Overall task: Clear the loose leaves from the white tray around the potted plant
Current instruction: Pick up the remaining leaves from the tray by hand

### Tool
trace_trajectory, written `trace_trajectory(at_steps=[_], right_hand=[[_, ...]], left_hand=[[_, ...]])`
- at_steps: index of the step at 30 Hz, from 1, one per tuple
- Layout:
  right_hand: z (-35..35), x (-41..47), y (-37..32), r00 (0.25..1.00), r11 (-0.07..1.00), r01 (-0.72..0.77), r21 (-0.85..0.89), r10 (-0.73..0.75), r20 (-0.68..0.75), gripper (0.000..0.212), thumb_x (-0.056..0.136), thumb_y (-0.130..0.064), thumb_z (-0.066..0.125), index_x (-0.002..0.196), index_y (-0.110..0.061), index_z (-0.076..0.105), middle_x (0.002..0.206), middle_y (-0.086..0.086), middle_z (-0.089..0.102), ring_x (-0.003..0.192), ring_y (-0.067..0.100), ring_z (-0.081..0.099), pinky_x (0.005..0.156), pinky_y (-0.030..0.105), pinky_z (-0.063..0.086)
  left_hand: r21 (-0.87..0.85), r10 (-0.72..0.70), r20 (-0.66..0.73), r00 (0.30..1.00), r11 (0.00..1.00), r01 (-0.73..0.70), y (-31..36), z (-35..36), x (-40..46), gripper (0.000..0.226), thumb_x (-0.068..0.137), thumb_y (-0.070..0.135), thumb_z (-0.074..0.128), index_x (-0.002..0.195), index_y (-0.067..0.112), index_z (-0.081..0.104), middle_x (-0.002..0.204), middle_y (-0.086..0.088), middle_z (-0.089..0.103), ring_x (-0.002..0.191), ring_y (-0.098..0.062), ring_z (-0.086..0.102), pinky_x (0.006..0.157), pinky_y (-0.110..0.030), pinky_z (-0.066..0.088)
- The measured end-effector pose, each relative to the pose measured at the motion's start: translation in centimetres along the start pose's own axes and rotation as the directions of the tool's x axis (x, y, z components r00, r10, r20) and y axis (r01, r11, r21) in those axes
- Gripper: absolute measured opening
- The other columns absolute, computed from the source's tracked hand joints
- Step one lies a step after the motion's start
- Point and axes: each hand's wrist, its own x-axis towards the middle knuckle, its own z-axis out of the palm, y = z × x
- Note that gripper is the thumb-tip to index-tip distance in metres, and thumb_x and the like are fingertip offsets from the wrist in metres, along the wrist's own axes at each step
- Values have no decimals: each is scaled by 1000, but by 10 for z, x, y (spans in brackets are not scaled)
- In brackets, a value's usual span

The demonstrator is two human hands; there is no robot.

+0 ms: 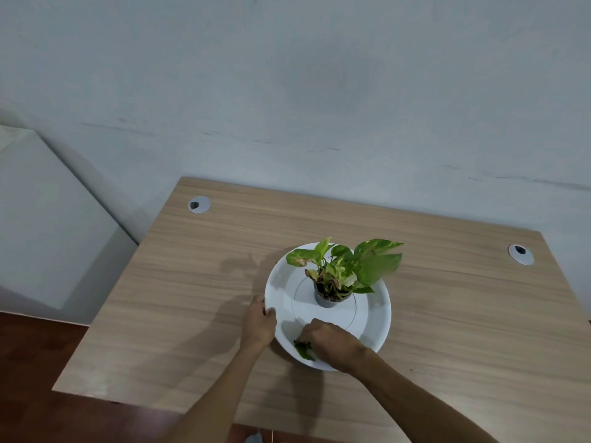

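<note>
A round white tray (374,318) lies on the wooden desk with a small grey pot (326,300) near its middle, holding a green and yellow plant (355,266). Dark green loose leaves (303,350) lie on the tray's near rim. My right hand (332,343) is curled over them, its fingers closed on the leaves, and its knuckles hide part of the pile. My left hand (259,321) grips the tray's left rim, thumb on top of the edge.
The wooden desk (192,298) stands against a pale wall. Two grey cable grommets (199,204) (521,254) sit near its far corners. A white panel (48,219) stands to the left, above dark floor.
</note>
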Motion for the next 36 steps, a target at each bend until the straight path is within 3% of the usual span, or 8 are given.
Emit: trace_trajectory(at_steps=[3,8,10,14,21,25,31,36], right_hand=[[-8,1,-8,979,967,-180,181,194,-61,36,88,-2,54,118,-15,69,121,6,67,110,24,59,93,31,46],[-22,9,-25,911,838,-249,486,373,-175,25,86,-2,61,103,-12,76,98,6,75,87,17,66,76,22,48],[-34,12,-37,897,796,-227,561,396,-198,21,86,-2,63,98,-13,77,82,-2,72,73,10,62,67,21,44],[-58,21,-60,879,758,-135,638,390,-276,22,82,-7,67,76,-26,75,66,-10,71,63,4,64,63,19,48],[-77,33,-92,870,759,-102,643,381,-312,17,83,-17,68,93,-31,72,84,-14,71,81,3,64,77,21,51],[-70,29,-97,923,870,-145,471,291,-253,32,94,-21,51,122,-31,61,135,3,59,123,27,51,101,38,44],[-70,19,-98,916,910,-77,408,226,-331,18,93,-25,54,109,-30,62,105,-3,68,97,15,61,81,36,52],[-72,13,-95,895,922,-49,385,211,-392,27,93,-25,57,119,-32,59,114,-1,64,105,12,57,88,28,49]], left_hand=[[-177,-67,-34,997,982,60,-3,-6,-10,17,88,16,59,105,17,60,94,3,66,90,-20,65,77,-40,57],[-425,27,-309,951,890,-163,12,-14,-39,13,93,15,54,99,18,64,100,4,68,93,-9,63,73,-17,44],[-580,-66,-226,972,811,-80,17,-13,-36,19,95,19,51,106,15,66,107,-1,68,98,-11,63,76,-22,46],[-879,-206,160,965,416,234,29,-12,-23,42,99,33,40,124,6,59,115,-12,67,105,-24,61,87,-31,49],[-877,-21,476,879,-86,472,41,-9,-29,49,100,37,29,123,9,62,126,-14,65,121,-25,59,110,-39,36],[-883,-1,454,891,-132,450,44,-7,-35,42,100,25,31,119,6,63,123,-15,65,119,-25,58,111,-38,35],[-898,-23,429,903,-119,423,38,-6,-32,36,97,17,38,112,4,67,113,-13,71,98,-22,72,96,-35,50],[-891,-16,437,899,-147,430,40,-3,-34,36,96,15,38,106,6,71,111,-11,72,92,-20,73,82,-34,59]])
